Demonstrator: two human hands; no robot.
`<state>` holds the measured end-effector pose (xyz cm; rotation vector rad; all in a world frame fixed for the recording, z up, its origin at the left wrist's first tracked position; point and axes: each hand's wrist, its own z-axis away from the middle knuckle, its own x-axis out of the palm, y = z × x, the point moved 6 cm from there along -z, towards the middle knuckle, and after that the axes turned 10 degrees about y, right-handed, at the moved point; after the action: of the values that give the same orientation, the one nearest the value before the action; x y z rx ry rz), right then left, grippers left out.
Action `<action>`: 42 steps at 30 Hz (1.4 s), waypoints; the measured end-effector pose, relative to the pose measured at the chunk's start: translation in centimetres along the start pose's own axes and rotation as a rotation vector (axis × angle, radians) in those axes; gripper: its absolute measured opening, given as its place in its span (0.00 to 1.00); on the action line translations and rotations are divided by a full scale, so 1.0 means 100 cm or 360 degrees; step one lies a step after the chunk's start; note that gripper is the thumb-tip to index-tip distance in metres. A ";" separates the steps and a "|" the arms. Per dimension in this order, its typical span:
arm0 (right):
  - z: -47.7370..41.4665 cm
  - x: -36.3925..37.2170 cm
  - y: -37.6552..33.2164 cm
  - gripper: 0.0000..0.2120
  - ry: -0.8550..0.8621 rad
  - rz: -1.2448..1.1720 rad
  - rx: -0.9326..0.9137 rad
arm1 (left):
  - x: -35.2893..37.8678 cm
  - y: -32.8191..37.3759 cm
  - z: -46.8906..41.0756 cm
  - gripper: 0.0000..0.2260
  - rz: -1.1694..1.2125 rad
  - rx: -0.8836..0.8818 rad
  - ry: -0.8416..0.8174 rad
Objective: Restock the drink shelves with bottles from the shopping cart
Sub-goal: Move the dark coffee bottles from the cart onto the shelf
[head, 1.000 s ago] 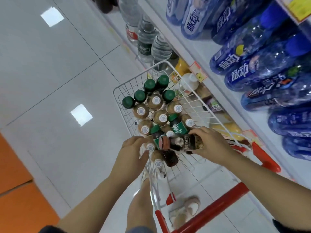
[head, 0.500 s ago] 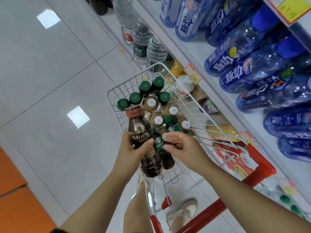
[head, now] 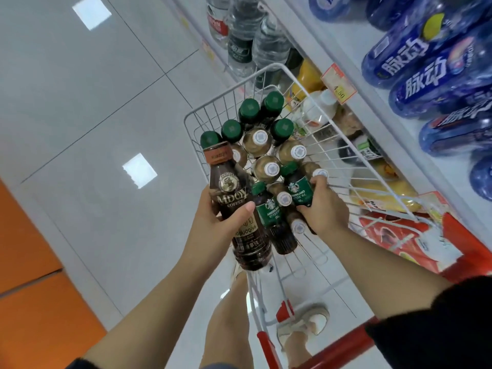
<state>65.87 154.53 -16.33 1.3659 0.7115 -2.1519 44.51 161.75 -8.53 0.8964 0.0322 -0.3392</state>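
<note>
A white wire shopping cart (head: 269, 71) holds several upright coffee bottles with green or white caps. My left hand (head: 213, 225) grips a dark brown MDOY coffee bottle (head: 234, 203) with a copper cap, lifted over the cart's near left corner. A green-labelled Americano bottle (head: 269, 211) leans against it. My right hand (head: 323, 209) curls round another green-labelled Americano bottle (head: 298, 187) inside the cart. The drink shelves (head: 354, 83) run along the right, with blue bottles (head: 415, 62) lying on them.
Large clear water bottles (head: 247, 33) stand on the lowest shelf beyond the cart. A yellow price tag (head: 338, 83) hangs on the shelf edge. The cart's red handle (head: 343, 344) crosses below my right arm. Grey tiled floor (head: 93, 102) lies to the left, and my sandalled foot (head: 303, 326) shows under the cart.
My left hand took the brown MDOY bottle from my right hand and raised it upright. My right hand moved back into the cart and closed round a green-labelled bottle.
</note>
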 end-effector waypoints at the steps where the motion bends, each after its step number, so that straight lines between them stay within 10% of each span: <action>1: 0.001 -0.006 0.001 0.27 -0.0017 -0.0073 0.0001 | 0.001 0.004 0.003 0.22 -0.0014 0.0019 -0.0007; 13: 0.108 -0.232 0.041 0.26 0.0159 -0.1444 -0.0029 | 0.065 0.122 0.135 0.25 -0.0041 0.0533 -0.0260; 29: 0.366 -0.525 0.230 0.22 0.1300 -0.1754 -0.0260 | 0.216 0.263 0.473 0.25 0.0263 0.1476 -0.0858; 42: 0.387 -0.614 0.339 0.22 0.1580 -0.2047 -0.0004 | 0.300 0.300 0.578 0.18 0.0070 0.1252 -0.1236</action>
<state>85.49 111.66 48.41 2.3513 2.4925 -1.9926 75.43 126.22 45.50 1.4781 -0.8891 -0.6604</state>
